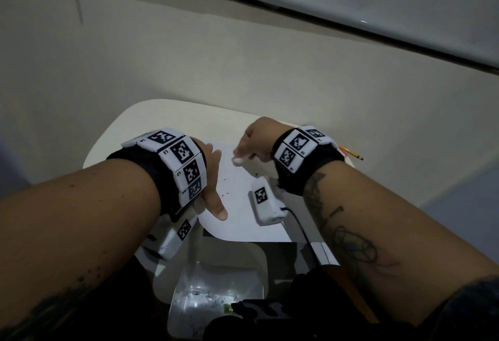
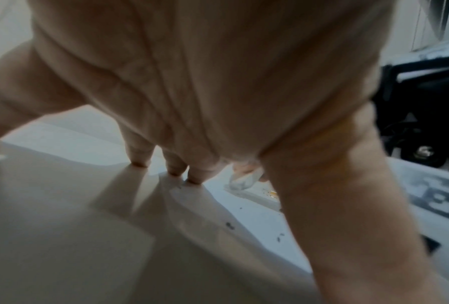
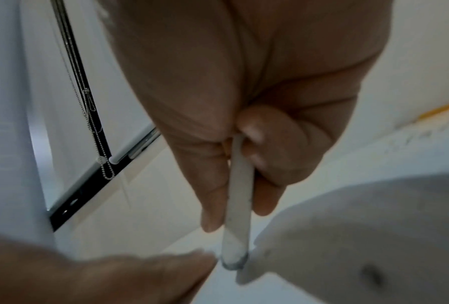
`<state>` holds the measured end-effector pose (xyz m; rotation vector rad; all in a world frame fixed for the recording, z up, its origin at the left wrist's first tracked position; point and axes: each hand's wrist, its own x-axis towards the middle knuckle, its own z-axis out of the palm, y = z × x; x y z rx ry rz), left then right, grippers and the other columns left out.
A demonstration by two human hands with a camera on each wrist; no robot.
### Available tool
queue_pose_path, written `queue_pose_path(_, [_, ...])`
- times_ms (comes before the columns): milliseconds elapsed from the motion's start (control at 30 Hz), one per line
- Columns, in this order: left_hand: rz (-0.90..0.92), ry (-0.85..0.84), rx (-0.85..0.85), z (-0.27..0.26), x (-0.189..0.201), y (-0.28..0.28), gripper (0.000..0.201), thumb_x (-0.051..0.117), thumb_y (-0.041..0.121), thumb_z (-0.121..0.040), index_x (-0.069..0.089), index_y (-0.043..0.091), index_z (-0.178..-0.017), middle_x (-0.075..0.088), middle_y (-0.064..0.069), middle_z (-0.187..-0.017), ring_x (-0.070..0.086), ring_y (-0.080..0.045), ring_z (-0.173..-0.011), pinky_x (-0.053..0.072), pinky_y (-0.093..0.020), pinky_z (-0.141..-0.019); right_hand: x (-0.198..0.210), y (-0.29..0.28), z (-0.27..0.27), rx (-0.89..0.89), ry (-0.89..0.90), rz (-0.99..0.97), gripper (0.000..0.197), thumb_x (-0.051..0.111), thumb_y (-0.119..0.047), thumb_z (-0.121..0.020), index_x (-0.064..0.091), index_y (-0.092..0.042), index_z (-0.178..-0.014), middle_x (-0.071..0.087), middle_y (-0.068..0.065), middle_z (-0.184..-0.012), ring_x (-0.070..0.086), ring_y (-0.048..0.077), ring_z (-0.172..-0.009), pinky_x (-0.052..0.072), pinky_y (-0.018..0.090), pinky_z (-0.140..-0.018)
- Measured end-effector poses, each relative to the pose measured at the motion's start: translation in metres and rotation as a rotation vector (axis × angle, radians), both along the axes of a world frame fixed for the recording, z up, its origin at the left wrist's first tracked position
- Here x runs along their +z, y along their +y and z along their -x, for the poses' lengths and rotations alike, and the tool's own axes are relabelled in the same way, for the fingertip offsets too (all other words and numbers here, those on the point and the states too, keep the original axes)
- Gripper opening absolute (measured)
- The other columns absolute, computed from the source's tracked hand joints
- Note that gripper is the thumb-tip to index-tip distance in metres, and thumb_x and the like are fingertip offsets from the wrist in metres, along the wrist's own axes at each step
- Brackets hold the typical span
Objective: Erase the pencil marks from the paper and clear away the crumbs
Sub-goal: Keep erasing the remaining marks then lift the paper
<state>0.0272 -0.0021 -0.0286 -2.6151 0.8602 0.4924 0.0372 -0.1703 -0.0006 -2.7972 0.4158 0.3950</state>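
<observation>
At frame centre the paper (image 1: 237, 205) lies on the table (image 1: 129, 121). The left hand (image 1: 212, 178) presses it flat with straight fingers. The right hand (image 1: 256, 139) pinches the eraser (image 1: 239, 159), whose grey tip touches the sheet's upper part. Dark crumbs (image 1: 224, 194) dot the middle. No pencil marks show clearly, so erasing looks nearly done; sweeping the crumbs remains.
</observation>
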Motion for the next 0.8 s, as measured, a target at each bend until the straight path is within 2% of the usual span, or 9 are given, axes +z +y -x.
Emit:
queue_pose_path(67, [-0.005, 0.005, 0.0, 0.001, 0.002, 0.001, 0.142, 0.065, 0.091, -0.044, 0.016, 0.011, -0.152, 0.028, -0.01, -0.155, 0.036, -0.034, -0.137, 0.035, -0.046, -0.103, -0.011, 0.006, 0.001, -0.016, 0.007, 0.004, 0.038, 0.085, -0.04, -0.067, 0.071, -0.008, -0.081, 0.073, 0.005, -0.08, 0.063, 0.027, -0.06, 0.052, 0.027, -0.061])
queue_pose_path(167, [0.012, 0.023, 0.013, -0.001, -0.001, 0.003, 0.147, 0.064, 0.092, -0.045, 0.007, 0.011, -0.154, 0.021, -0.011, -0.158, 0.031, -0.034, -0.141, 0.033, -0.048, -0.106, -0.014, -0.019, -0.004, -0.1, -0.009, 0.136, 0.059, 0.08, -0.064, -0.045, 0.069, -0.012, -0.072, 0.072, -0.002, -0.07, 0.071, 0.025, -0.064, 0.061, 0.042, -0.07])
queue_pose_path(233, [0.021, 0.037, 0.019, -0.001, -0.003, 0.002, 0.145, 0.066, 0.088, -0.052, 0.0, 0.011, -0.156, 0.012, -0.012, -0.161, 0.023, -0.033, -0.145, 0.03, -0.048, -0.107, -0.025, -0.052, -0.02, -0.151, 0.068, 0.145, 0.049, 0.085, -0.057, -0.054, 0.07, -0.014, -0.071, 0.072, -0.005, -0.07, 0.069, 0.021, -0.067, 0.06, 0.039, -0.074])
queue_pose_path(333, [0.002, 0.014, 0.004, 0.0, 0.0, 0.001, 0.141, 0.065, 0.09, -0.047, 0.016, 0.009, -0.152, 0.026, -0.01, -0.157, 0.035, -0.031, -0.139, 0.036, -0.044, -0.097, -0.049, -0.08, -0.051, -0.136, -0.001, 0.181, 0.043, 0.081, -0.066, -0.05, 0.076, -0.033, -0.077, 0.066, -0.02, -0.054, 0.068, 0.009, -0.058, 0.06, 0.04, -0.068])
queue_pose_path(467, [0.022, 0.031, 0.003, -0.002, -0.001, 0.002, 0.154, 0.056, 0.095, -0.022, 0.026, 0.012, -0.148, 0.034, -0.006, -0.153, 0.042, -0.031, -0.134, 0.028, -0.04, -0.08, -0.013, -0.002, -0.016, -0.017, -0.016, 0.033, 0.03, 0.083, -0.038, -0.072, 0.073, -0.013, -0.083, 0.072, 0.002, -0.077, 0.058, 0.02, -0.058, 0.051, 0.025, -0.06])
queue_pose_path(533, [0.034, 0.017, 0.01, -0.002, -0.001, 0.002, 0.148, 0.062, 0.095, -0.031, 0.024, 0.012, -0.148, 0.032, -0.006, -0.154, 0.04, -0.032, -0.135, 0.029, -0.041, -0.08, -0.015, -0.003, -0.015, -0.022, -0.02, 0.074, 0.043, 0.087, -0.047, -0.058, 0.073, -0.011, -0.077, 0.074, 0.003, -0.076, 0.065, 0.024, -0.062, 0.059, 0.036, -0.07])
queue_pose_path(600, [0.028, 0.019, 0.008, 0.0, -0.001, 0.002, 0.143, 0.065, 0.091, -0.047, 0.012, 0.011, -0.154, 0.021, -0.008, -0.159, 0.03, -0.034, -0.142, 0.035, -0.046, -0.097, -0.019, -0.023, -0.018, -0.096, -0.029, 0.123, 0.058, 0.084, -0.062, -0.039, 0.071, -0.014, -0.069, 0.072, -0.002, -0.063, 0.07, 0.024, -0.058, 0.062, 0.045, -0.069])
queue_pose_path(733, [0.002, 0.016, 0.002, 0.002, 0.002, 0.002, 0.137, 0.066, 0.088, -0.052, 0.014, 0.01, -0.153, 0.025, -0.008, -0.157, 0.033, -0.033, -0.14, 0.033, -0.045, -0.106, -0.012, -0.045, -0.015, -0.112, -0.008, 0.247, 0.037, 0.083, -0.051, -0.063, 0.065, -0.019, -0.058, 0.074, -0.003, -0.085, 0.069, 0.021, -0.065, 0.06, 0.038, -0.069])
queue_pose_path(800, [0.005, 0.026, 0.01, 0.0, 0.004, 0.001, 0.139, 0.066, 0.09, -0.045, 0.022, 0.012, -0.151, 0.03, -0.006, -0.156, 0.039, -0.033, -0.137, 0.036, -0.045, -0.103, -0.005, -0.031, -0.011, -0.038, -0.023, 0.159, 0.035, 0.079, -0.047, -0.074, 0.06, -0.02, -0.062, 0.068, -0.006, -0.075, 0.062, 0.015, -0.057, 0.059, 0.024, -0.061])
